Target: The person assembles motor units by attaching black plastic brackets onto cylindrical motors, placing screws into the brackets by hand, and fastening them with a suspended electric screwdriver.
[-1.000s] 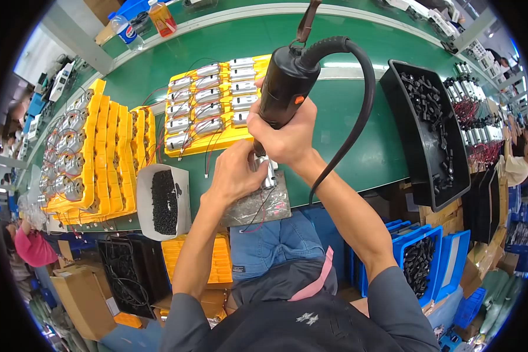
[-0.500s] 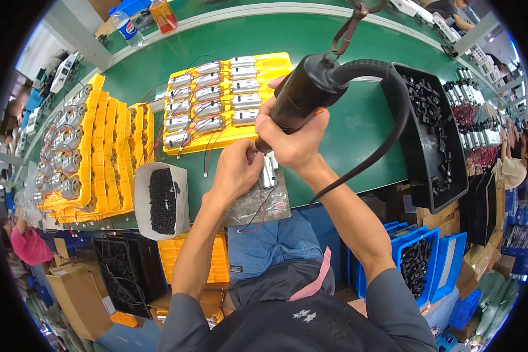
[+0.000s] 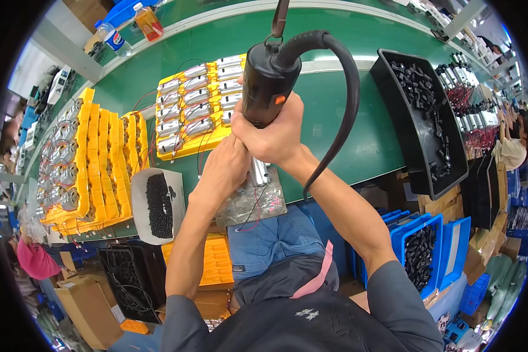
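1. Head view: right hand [image 3: 273, 138] has its fingers wrapped round a black cylindrical handheld tool [image 3: 268, 85] with an orange switch [image 3: 280, 99]; thumb side faces the left hand.
2. Tool hangs from a brown strap [image 3: 280, 22]; thick black cable [image 3: 353, 111] loops off its top to the right, down past the right forearm.
3. Left hand [image 3: 224, 167] sits against the right, fingers bunched together below the tool body. Can't tell what they pinch; tips hidden.
4. Silver cylindrical metal motor [image 3: 259, 174] is just under the hands, on a grey shiny sheet [image 3: 240, 211] at the near edge of the green table [image 3: 340, 146]. Tool's lower end hidden by hands.
5. Left of the tool: yellow plastic tray with rows of similar silver motors, wires trailing.
6. Nearer left: white box [image 3: 179, 193] of small black pieces, beside stacked yellow trays [image 3: 104, 167].
7. Right: long black plastic bin [image 3: 396, 117], black parts inside.
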### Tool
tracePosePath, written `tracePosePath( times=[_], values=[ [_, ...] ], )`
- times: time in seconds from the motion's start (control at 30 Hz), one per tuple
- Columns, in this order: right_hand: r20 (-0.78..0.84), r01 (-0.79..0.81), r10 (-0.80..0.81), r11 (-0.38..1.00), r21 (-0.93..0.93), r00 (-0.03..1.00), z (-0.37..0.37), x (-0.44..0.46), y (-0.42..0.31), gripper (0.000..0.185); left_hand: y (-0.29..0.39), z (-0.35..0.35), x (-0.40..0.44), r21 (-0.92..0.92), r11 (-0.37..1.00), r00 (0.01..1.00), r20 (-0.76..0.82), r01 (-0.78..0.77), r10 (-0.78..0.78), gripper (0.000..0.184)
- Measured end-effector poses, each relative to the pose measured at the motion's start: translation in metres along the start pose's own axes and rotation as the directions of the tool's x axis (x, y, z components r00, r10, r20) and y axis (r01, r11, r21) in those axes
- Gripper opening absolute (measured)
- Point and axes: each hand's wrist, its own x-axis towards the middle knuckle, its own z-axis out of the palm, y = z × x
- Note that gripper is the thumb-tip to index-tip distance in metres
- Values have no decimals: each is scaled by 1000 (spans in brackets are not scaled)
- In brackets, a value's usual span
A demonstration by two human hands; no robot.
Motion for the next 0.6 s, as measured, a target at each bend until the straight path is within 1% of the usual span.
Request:
tracePosePath(
  times=[0.07, 0.2, 0.3, 0.37, 0.47, 0.6],
  values=[
    [-40, -19, 21, 999, 44, 999, 2, -2, -1, 33, -3, 4, -2, -23, 1000, 1000, 15, 5, -4, 26],
    [-56, 0, 1, 1000, 24, 998, 1, -3, 1, 34, -1, 3, -3, -56, 998, 998, 65, 8, -4, 30],
    [-57, 20, -18, 999, 34, 998, 1, -5, 5, 34, 0, 2, -3, -141, 990, 997, 74, 23, -13, 33],
    [-47, 16, -15, 1000, 21, 999, 0, -7, 5, 34, 2, 1, -3, -168, 985, 999, 49, 26, -17, 36],
    [-12, 19, -20, 999, -45, 1000, -3, -7, 6, 34, 8, -2, -2, -193, 981, 1000, 7, 21, -20, 39],
    [-1, 6, -6, 1000, 2, 1000, -4, -12, 11, 33, 14, -6, -1, -200, 980, 999, -40, -7, -1, 40]
  ],
)
